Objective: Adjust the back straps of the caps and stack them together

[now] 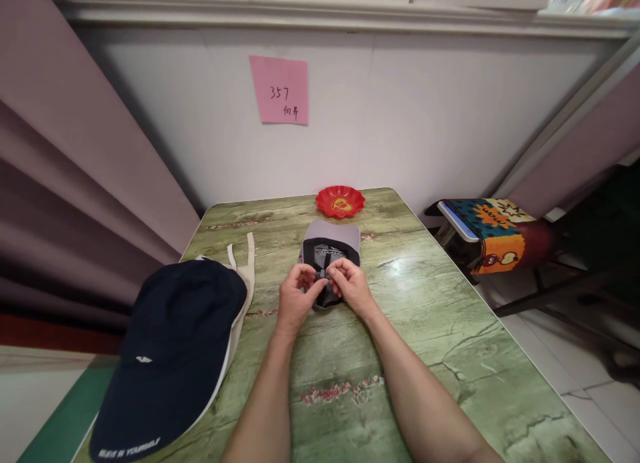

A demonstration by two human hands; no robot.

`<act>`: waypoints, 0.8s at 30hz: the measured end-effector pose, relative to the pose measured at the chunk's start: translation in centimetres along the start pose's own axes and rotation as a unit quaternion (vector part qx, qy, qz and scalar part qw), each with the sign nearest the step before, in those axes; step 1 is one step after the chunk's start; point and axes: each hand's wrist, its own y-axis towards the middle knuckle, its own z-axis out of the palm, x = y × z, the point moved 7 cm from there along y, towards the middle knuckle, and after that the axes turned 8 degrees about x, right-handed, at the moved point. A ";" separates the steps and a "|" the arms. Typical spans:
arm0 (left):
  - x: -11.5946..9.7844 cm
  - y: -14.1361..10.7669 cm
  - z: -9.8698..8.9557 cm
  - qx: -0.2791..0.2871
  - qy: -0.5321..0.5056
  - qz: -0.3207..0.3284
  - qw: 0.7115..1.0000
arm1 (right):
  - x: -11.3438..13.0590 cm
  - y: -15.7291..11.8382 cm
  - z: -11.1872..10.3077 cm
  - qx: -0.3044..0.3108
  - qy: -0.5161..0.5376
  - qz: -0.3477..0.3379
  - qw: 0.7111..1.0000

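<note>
A grey cap [332, 230] lies upside down in the middle of the table, brim toward the wall, its dark mesh inside showing. My left hand [296, 295] pinches the cap's back strap from the left, thumb and fingertips together. From the right, my right hand [353, 286] grips the same strap close to its small grey buckle [323, 274]. The fingertips of both hands nearly meet and partly cover the strap, so whether the buckle is fastened cannot be made out.
A navy cap [170, 343] with pale ties lies at the table's left side. Behind the grey cap sits a red scalloped dish [341, 202]. The green marbled table [435, 330] meets a white wall bearing a pink note [280, 90]. A cloth-covered stool [500, 233] stands right.
</note>
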 end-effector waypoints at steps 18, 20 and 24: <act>0.1 -0.2 0.5 0.043 -0.090 -0.096 0.990 | 2.3 -0.7 0.9 0.056 -0.204 -0.132 0.968; 0.1 -0.2 0.3 0.032 -0.088 -0.091 0.992 | 2.2 -0.6 0.7 0.041 -0.207 -0.130 0.969; 0.1 -0.1 -0.5 -0.003 -0.079 -0.077 0.994 | 1.4 -0.4 0.4 0.030 -0.205 -0.110 0.972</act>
